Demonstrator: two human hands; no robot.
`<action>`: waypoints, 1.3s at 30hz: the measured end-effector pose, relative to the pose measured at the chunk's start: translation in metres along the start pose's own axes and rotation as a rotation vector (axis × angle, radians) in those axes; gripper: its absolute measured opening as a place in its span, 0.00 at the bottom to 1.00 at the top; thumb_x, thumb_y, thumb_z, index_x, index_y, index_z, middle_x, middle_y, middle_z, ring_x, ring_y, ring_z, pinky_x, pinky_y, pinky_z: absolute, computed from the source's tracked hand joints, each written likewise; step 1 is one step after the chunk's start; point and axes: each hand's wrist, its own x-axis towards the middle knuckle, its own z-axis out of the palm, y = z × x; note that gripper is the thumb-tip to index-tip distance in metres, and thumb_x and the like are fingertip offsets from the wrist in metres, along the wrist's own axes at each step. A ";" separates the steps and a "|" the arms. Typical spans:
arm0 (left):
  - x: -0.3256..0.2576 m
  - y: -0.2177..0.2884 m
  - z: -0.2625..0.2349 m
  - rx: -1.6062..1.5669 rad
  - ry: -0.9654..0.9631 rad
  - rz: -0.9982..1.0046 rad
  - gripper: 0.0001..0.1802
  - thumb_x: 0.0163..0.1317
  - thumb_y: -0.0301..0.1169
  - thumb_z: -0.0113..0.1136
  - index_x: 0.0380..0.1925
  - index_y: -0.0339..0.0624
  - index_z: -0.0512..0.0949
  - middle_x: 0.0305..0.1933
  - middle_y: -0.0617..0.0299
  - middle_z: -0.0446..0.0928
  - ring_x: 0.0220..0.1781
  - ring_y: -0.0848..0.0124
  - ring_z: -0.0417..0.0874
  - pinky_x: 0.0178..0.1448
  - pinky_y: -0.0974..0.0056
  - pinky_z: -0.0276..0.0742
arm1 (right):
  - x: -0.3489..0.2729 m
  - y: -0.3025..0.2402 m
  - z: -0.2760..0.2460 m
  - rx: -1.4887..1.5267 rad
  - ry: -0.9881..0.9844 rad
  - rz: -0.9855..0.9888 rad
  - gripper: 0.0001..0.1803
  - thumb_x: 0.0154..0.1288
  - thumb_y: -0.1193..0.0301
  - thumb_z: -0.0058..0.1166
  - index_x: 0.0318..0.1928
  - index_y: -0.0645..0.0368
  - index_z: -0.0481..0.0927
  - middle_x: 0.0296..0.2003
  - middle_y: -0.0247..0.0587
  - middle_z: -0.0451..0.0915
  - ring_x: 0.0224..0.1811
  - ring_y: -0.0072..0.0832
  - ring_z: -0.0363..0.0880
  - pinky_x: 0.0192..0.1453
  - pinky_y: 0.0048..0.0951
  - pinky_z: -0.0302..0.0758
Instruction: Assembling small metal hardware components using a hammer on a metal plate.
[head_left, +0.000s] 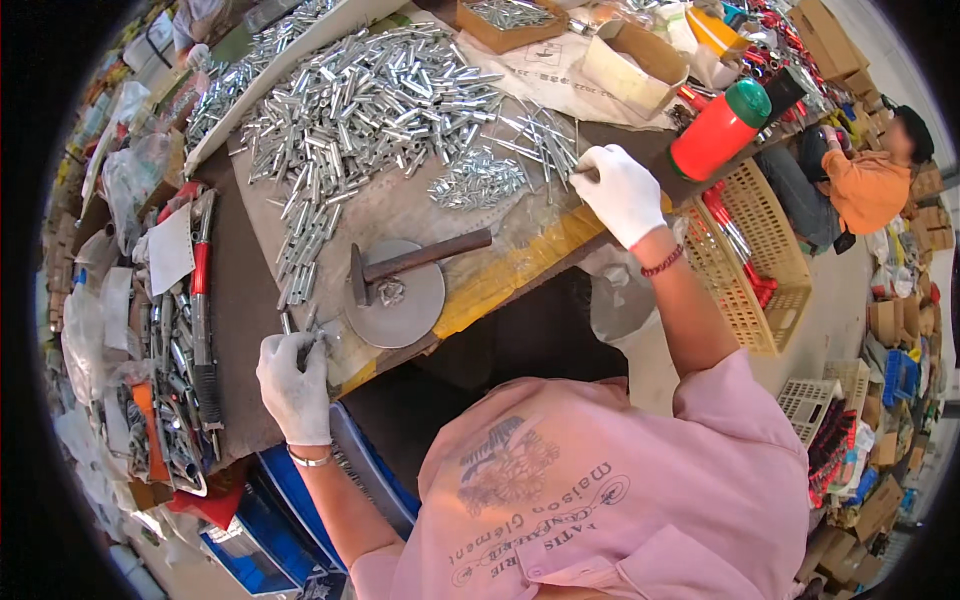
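Bench (250, 300): it carries all your stock and runs from the lower left to the upper right.

Heap of metal sleeves (370, 100): this large pile of short silver tubes lies across the far middle of the bench, and by its bulk most of your stock is not yet handled.

Round metal plate (400, 305): it sits near your edge of the bench. A hammer (415, 260) lies flat across it, untouched, beside one small crumpled metal piece (390, 291).

Small pile of thin pins (478, 180): it lies between the heap and your right hand, with longer rods (545, 135) fanned just beyond.

Right hand (620, 192): gloved, it is closed on the end of a thin rod at the pile's edge.

Left hand (293, 378): gloved, its fingers are pinched narrowly around a few short sleeves (305, 328) held upright beside the plate.

Finished pieces: you cannot tell which lot, if any, is done.
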 end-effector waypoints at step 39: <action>-0.013 0.040 0.040 -0.361 -0.060 0.107 0.06 0.57 0.29 0.76 0.33 0.47 0.88 0.36 0.58 0.80 0.41 0.55 0.83 0.46 0.52 0.78 | -0.071 -0.156 0.029 0.314 -0.197 -0.763 0.05 0.58 0.77 0.67 0.34 0.52 0.86 0.35 0.37 0.82 0.40 0.39 0.85 0.44 0.38 0.83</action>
